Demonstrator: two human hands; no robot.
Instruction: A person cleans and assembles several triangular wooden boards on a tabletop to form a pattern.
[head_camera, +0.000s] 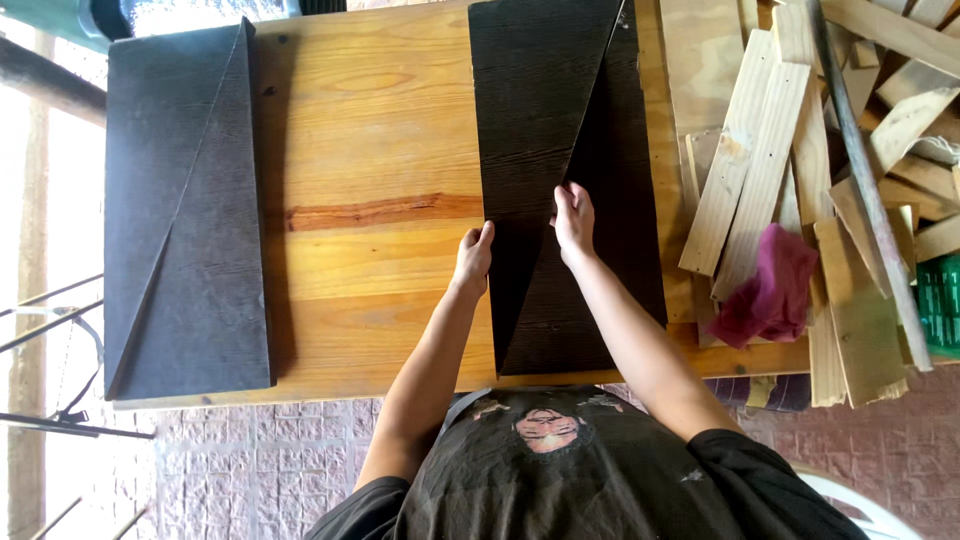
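Head view, looking straight down on a wooden workbench (370, 150) that is filling the middle of the frame.

Item: black wedge panels (560, 180), upper centre. Two dark-stained, wood-grained triangular boards are lying together as one rectangle, their diagonal seam running from the top right down to the lower left. They are lying flat on the bench, seemingly so the long edges can be matched.

Item: left hand (474, 257), centre of frame. It is pressing flat against the outer left edge of the panels, fingers together and not closed round anything, apparently steadying that side.

Item: right hand (574, 218), just right of the left. Its fingers are curling onto the diagonal seam, pinching or pushing at the joint; whether it is truly gripping an edge cannot be told.

Item: second black panel pair (185, 210), left of frame. It is lying well apart from the hands, the same diagonal seam showing, near the bench's left edge.

Item: pile of pale wood offcuts (790, 150), right of frame, stacked loosely and overlapping, with a long grey bar (868, 190) lying across it.

Item: crumpled magenta rag (768, 285), lower right, resting on the offcuts.

Containers: a green crate-like object (940, 300) is showing at the right edge; its contents are out of view.
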